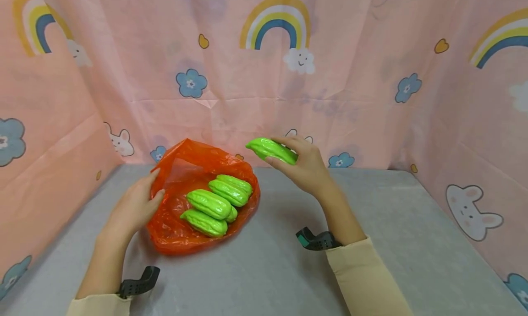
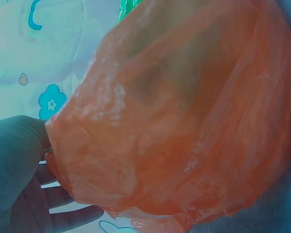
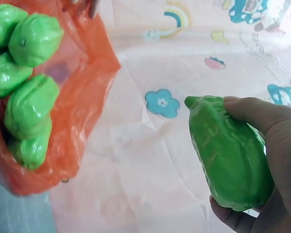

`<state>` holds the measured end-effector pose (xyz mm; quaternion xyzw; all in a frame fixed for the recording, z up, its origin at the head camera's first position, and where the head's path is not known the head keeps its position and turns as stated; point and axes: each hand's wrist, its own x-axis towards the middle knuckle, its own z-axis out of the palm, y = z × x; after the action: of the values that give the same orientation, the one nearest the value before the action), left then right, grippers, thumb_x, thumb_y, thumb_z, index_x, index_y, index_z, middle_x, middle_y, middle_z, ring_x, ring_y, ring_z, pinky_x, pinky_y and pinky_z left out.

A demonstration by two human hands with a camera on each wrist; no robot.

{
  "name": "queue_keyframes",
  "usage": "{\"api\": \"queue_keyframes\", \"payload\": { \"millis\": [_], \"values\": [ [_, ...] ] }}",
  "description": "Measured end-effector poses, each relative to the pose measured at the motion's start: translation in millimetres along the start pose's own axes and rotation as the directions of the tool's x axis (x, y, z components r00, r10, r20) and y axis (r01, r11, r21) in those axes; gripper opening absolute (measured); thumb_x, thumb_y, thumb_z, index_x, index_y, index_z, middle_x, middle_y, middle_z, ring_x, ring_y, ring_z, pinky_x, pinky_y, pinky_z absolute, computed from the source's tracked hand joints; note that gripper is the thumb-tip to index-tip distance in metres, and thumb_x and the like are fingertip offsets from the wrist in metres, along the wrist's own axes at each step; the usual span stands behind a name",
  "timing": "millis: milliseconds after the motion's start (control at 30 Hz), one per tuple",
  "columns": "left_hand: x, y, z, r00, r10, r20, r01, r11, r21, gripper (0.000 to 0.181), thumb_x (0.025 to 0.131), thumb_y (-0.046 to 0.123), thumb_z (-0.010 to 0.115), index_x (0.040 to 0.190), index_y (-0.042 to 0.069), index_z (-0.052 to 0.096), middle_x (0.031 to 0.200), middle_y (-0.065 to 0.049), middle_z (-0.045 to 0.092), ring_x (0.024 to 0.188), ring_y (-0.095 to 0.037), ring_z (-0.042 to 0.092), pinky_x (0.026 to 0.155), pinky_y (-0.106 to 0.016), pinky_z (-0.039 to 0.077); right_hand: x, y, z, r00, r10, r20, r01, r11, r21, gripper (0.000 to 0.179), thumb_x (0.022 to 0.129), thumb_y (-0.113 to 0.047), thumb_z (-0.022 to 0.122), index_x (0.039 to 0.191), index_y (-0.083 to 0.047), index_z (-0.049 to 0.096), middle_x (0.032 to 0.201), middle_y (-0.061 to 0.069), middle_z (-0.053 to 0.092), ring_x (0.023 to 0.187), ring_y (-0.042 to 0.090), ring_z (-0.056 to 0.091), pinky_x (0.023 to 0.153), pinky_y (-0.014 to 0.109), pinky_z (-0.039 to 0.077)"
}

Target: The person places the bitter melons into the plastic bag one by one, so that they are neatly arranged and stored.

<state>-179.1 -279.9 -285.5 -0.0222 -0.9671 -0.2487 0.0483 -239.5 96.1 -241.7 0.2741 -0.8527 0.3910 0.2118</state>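
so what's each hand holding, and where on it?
Right hand grips a green plastic gourd around its rear half. Left hand pinches the rim of the orange plastic bag on its left edge.

Five green gourds (image 1: 209, 204) in all: four inside one orange bag (image 1: 181, 167), one held above.

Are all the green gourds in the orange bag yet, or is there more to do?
Nearly. At least four gourds already lie in the bag. The left hand grips the bag's rim, holding it open. The right hand holds one more gourd in the air beside the bag, not yet inside. No other loose gourds show on the table.
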Motion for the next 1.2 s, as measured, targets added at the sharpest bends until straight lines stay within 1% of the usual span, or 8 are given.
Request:
{"api": "queue_keyframes", "payload": {
  "millis": [167, 333, 500, 567, 800, 900, 1000, 1200],
  "values": [
    [1.6, 0.8, 0.5, 1.0, 0.01, -0.004, -0.01, 1.0, 0.003, 0.068, 0.103, 0.023, 0.053, 0.161, 0.004, 0.022, 0.159, -0.029, 0.035, 0.143, -0.052, 0.036, 0.111, -0.071, 0.035, 5.0, -6.9, 13.7, 1.0, -0.021, 0.01, 0.021, 0.999, 0.029, 0.048, 0.09, -0.03, 0.078, 0.134, -0.017, 0.066, 0.129, 0.006, 0.068, 0.104, 0.02, 0.062, 0.075, 0.033, 0.057],
    [2.6, 0.7, 0.7, 1.0, 0.011, -0.005, -0.011, 1.0, 0.005, 0.068, 0.103, 0.023, 0.053, 0.16, 0.002, 0.022, 0.158, -0.03, 0.036, 0.143, -0.053, 0.036, 0.112, -0.071, 0.035, 9.9, -15.4, 27.0, 0.999, -0.023, 0.03, 0.022, 0.999, 0.032, 0.049, 0.09, -0.032, 0.078, 0.135, -0.016, 0.066, 0.13, 0.004, 0.067, 0.108, 0.02, 0.062, 0.077, 0.033, 0.058],
    [3.2, 0.8, 1.6, 1.0, 0.005, -0.001, -0.005, 1.0, 0.0, 0.068, 0.103, 0.024, 0.052, 0.161, 0.003, 0.022, 0.158, -0.029, 0.036, 0.142, -0.052, 0.038, 0.112, -0.07, 0.036, 15.1, -20.7, 40.4, 0.997, -0.044, 0.056, 0.043, 0.999, 0.031, 0.048, 0.09, -0.032, 0.077, 0.134, -0.015, 0.066, 0.131, 0.004, 0.067, 0.11, 0.02, 0.063, 0.08, 0.034, 0.059],
    [3.6, 0.9, 1.8, 1.0, 0.006, -0.001, -0.006, 1.0, -0.001, 0.068, 0.103, 0.024, 0.052, 0.161, 0.003, 0.022, 0.159, -0.029, 0.036, 0.142, -0.052, 0.038, 0.112, -0.07, 0.035, 16.6, -22.8, 46.0, 0.997, -0.042, 0.071, 0.04, 0.999, 0.03, 0.047, 0.091, -0.033, 0.076, 0.133, -0.016, 0.067, 0.131, 0.004, 0.067, 0.109, 0.02, 0.063, 0.082, 0.035, 0.06],
    [1.8, -1.0, 0.7, 1.0, 0.009, -0.016, -0.009, 1.0, -0.001, 0.068, 0.103, 0.023, 0.053, 0.161, 0.004, 0.023, 0.158, -0.029, 0.037, 0.142, -0.052, 0.038, 0.111, -0.07, 0.036, 22.3, -33.1, 67.5, 0.991, -0.022, 0.136, 0.021, 1.0, 0.008, 0.049, 0.09, -0.039, 0.076, 0.133, -0.018, 0.067, 0.13, 0.001, 0.067, 0.114, 0.019, 0.063, 0.093, 0.037, 0.058],
    [0.7, -1.4, 0.6, 1.0, 0.011, -0.018, -0.011, 1.0, 0.007, 0.068, 0.103, 0.024, 0.053, 0.16, 0.004, 0.024, 0.158, -0.029, 0.037, 0.142, -0.052, 0.038, 0.111, -0.07, 0.036, 23.2, -37.1, 75.5, 0.991, -0.023, 0.134, 0.021, 1.0, 0.02, 0.049, 0.089, -0.039, 0.076, 0.132, -0.018, 0.067, 0.127, 0.002, 0.068, 0.112, 0.019, 0.063, 0.093, 0.037, 0.058],
    [0.2, -1.2, 0.2, 1.0, 0.012, -0.017, -0.012, 1.0, 0.006, 0.068, 0.103, 0.023, 0.053, 0.16, 0.004, 0.024, 0.158, -0.029, 0.037, 0.141, -0.052, 0.039, 0.111, -0.07, 0.037, 22.7, -37.6, 82.8, 0.991, -0.03, 0.13, 0.031, 1.0, -0.003, 0.048, 0.089, -0.039, 0.076, 0.132, -0.017, 0.068, 0.126, 0.002, 0.069, 0.111, 0.019, 0.062, 0.091, 0.037, 0.057],
    [-0.2, -2.7, -1.2, 1.0, -0.002, -0.014, 0.002, 1.0, 0.008, 0.067, 0.103, 0.023, 0.052, 0.16, 0.002, 0.023, 0.158, -0.029, 0.037, 0.142, -0.051, 0.038, 0.113, -0.07, 0.035, 20.8, -33.4, 96.6, 0.988, -0.002, 0.152, 0.005, 1.0, -0.021, 0.049, 0.09, -0.039, 0.074, 0.132, -0.014, 0.068, 0.127, 0.006, 0.07, 0.112, 0.022, 0.065, 0.091, 0.039, 0.057]
  ]
}}
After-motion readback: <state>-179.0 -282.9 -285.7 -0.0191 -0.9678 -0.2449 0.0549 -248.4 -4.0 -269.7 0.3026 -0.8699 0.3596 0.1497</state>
